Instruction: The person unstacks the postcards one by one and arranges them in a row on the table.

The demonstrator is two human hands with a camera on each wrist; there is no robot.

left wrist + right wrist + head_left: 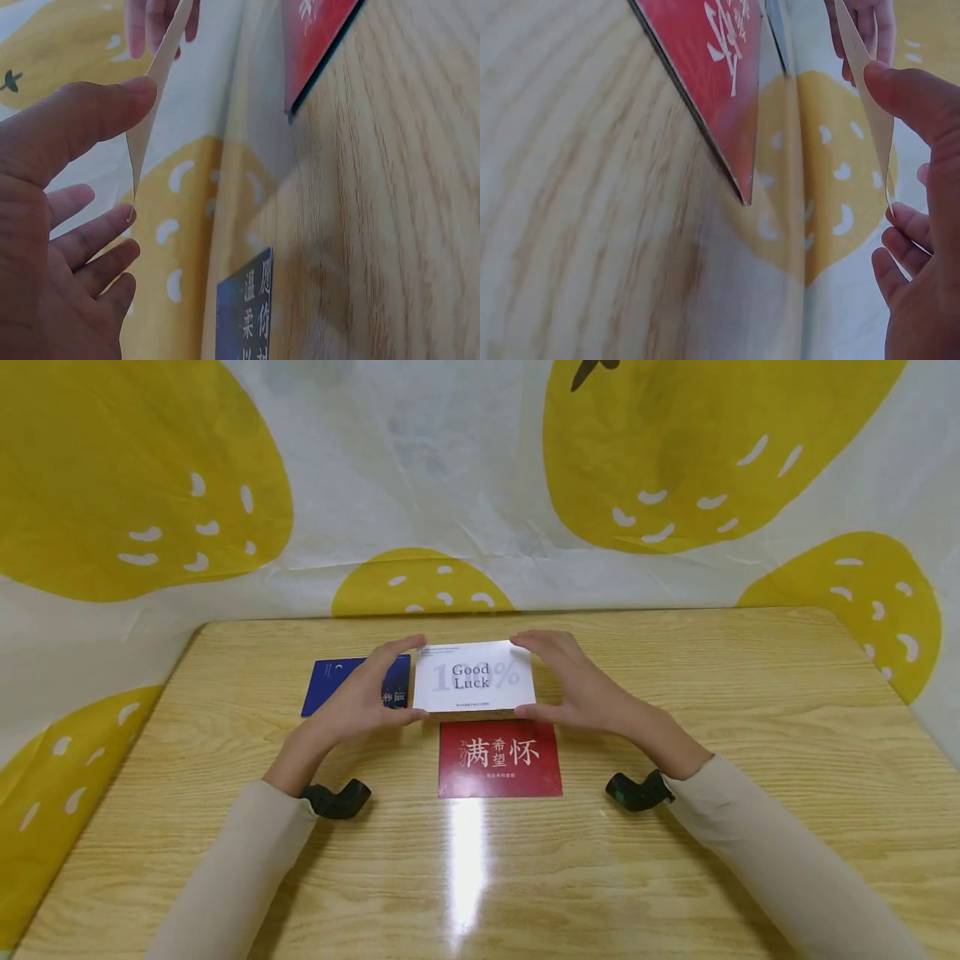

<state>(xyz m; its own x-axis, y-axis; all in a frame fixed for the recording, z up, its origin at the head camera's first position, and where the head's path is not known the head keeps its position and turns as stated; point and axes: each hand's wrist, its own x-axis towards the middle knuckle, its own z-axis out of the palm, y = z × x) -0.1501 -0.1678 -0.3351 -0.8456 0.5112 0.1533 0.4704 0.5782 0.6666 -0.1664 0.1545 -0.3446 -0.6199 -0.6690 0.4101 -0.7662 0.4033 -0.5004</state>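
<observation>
A white card [474, 675] printed "Good Luck" over a pale "100%" is held level above the table between both hands. My left hand [367, 693] pinches its left end, thumb at the near corner and index finger at the far corner. At the other end my right hand [573, 685] pinches the corners in the same way. Seen edge-on in the left wrist view, the card [154, 112] looks thin and has a plain cream underside. The remaining fingers of both hands are spread apart from it.
On the wooden table [750, 760], a red card [500, 777] with white characters lies just in front of the held card. A dark blue card [330, 681] lies to the left, partly behind my left hand. A lemon-patterned cloth [450, 485] hangs along the back edge.
</observation>
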